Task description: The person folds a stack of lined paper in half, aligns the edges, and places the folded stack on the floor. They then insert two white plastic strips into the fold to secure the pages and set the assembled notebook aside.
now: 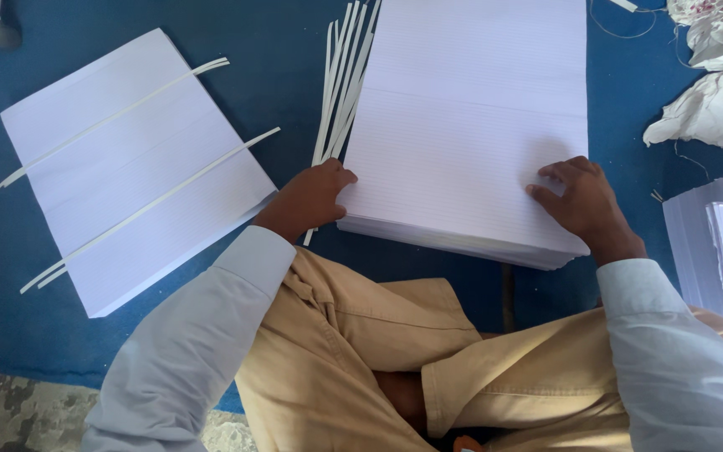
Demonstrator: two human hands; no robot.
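Where the hands meet the paper: the left hand [311,197] curls its fingertips against the near left corner of the tall stack of white ruled paper sheets [470,117], pinching its edge; the right hand [583,201] lies on top of the near right corner, fingers bent and pressing, closed on nothing.
Stack position: centre to upper centre of the frame, on the blue cloth floor covering [286,50], its near edge just above the person's knees.
Edges: the stack's left side touches the bundle of thin white paper strips [340,88]; its near right corner overhangs slightly in a fanned layer.
Open room: bare blue cloth shows between the stack and the second white paper stack [131,172] at the left, and to the right of the stack's far half.
Materials: smooth, faintly lined sheets; flat narrow strips, two of them lying across the left stack.
Surroundings: crumpled white paper scraps [717,92] at upper right; another white paper pile [721,243] at the right edge, close to the right wrist.
Near side: tan trousers [361,351] and pale blue sleeves [186,351] fill the lower frame.
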